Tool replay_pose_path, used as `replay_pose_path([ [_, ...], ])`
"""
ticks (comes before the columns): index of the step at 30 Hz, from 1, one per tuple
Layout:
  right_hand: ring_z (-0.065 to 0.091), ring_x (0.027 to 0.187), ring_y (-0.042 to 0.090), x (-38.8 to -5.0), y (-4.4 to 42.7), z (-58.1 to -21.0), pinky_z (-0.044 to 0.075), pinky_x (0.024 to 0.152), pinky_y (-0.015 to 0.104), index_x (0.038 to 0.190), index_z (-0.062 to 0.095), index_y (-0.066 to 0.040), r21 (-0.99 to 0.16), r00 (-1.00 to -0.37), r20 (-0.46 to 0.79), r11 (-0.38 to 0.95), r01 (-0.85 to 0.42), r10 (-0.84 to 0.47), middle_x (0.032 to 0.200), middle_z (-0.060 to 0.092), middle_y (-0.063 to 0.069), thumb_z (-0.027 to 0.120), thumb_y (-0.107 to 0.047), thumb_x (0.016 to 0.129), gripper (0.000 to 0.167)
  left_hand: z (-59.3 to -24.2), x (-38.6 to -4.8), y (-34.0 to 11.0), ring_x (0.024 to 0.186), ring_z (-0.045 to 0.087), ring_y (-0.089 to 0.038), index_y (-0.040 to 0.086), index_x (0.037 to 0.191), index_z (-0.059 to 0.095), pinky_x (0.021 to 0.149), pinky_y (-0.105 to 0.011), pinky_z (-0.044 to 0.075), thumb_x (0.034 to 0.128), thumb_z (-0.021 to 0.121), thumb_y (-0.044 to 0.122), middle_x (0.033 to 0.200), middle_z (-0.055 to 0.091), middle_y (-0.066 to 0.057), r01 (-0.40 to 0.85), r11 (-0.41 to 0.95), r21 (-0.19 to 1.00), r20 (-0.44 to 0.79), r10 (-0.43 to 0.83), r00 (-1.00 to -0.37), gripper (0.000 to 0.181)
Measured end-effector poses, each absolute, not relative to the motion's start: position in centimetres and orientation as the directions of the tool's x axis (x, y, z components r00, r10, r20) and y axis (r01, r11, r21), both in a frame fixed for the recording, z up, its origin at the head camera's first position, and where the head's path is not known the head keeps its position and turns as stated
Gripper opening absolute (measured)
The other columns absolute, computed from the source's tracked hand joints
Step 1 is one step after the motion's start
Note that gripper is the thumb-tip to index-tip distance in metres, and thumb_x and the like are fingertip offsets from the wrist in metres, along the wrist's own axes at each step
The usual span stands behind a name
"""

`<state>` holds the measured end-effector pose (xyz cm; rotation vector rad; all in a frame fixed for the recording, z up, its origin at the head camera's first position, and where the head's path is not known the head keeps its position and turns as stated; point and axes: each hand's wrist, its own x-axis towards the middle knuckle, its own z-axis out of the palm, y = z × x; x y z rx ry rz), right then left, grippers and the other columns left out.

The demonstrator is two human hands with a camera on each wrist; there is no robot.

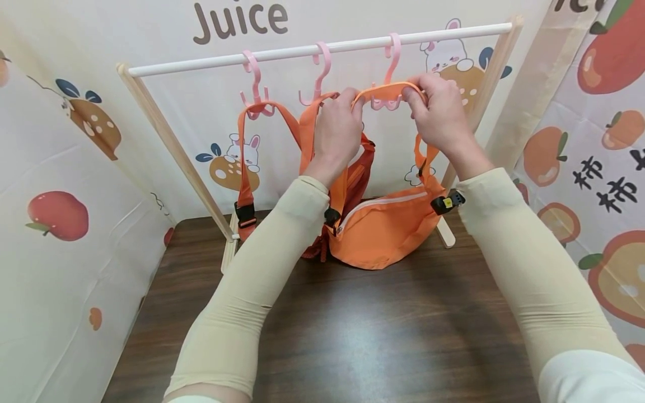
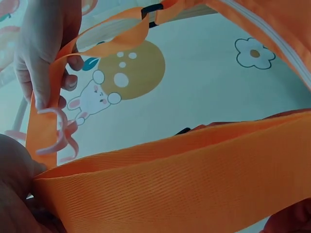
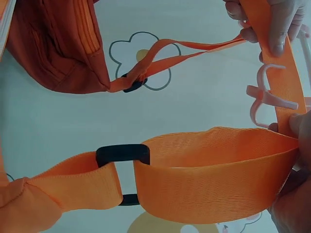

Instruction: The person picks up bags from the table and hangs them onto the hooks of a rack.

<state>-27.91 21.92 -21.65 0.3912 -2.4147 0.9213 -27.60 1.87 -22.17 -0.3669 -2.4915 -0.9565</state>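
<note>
My left hand (image 1: 339,131) and right hand (image 1: 443,112) pinch an orange strap (image 1: 388,91), stretched between them at the right-hand pink hook (image 1: 394,59). The hook's lower prongs (image 3: 267,97) show in front of the strap in both wrist views. Whether they bear its weight I cannot tell. Below hangs the strap's orange waist bag (image 1: 383,235), with a pale zipper and a black buckle (image 1: 447,202) at its right end. Partly hidden behind my left hand and that bag is a darker red-orange bag (image 3: 58,48).
A white rail (image 1: 191,65) on wooden legs carries the hooks. An orange strap (image 1: 243,162) with a black buckle (image 1: 246,215) loops over the left pink hook (image 1: 256,84). The middle pink hook (image 1: 322,73) is beside my left hand. The rack stands on a dark wooden table (image 1: 353,336), between printed cloth walls.
</note>
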Motion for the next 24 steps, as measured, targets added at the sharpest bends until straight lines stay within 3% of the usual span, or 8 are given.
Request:
replay_pose_path([
  [17, 0.050, 0.086, 0.021, -28.3, 22.0, -22.7, 0.040, 0.073, 0.031, 0.135, 0.067, -0.006, -0.527, -0.835, 0.540, 0.732, -0.432, -0.104, 0.105, 0.058, 0.009, 0.048, -0.032, 0.114, 0.038, -23.9, -27.4, 2.1, 0.061, 0.051, -0.021, 0.017, 0.140, 0.065, 0.052, -0.028, 0.041, 0.1133, 0.052, 0.034, 0.081, 0.057, -0.004, 0.368, 0.688, 0.625, 0.436, 0.083, -0.896, 0.035],
  [24, 0.048, 0.091, 0.021, -28.1, 22.0, -22.9, 0.042, 0.075, 0.031, 0.135, 0.066, -0.005, -0.536, -0.847, 0.522, 0.736, -0.414, -0.096, 0.112, 0.057, 0.011, 0.049, -0.032, 0.114, 0.038, -24.6, -27.2, 1.9, 0.069, 0.056, -0.019, 0.014, 0.136, 0.066, 0.058, -0.028, 0.046, 0.1138, 0.051, 0.030, 0.091, 0.063, -0.001, 0.364, 0.680, 0.637, 0.405, 0.107, -0.908, 0.031],
])
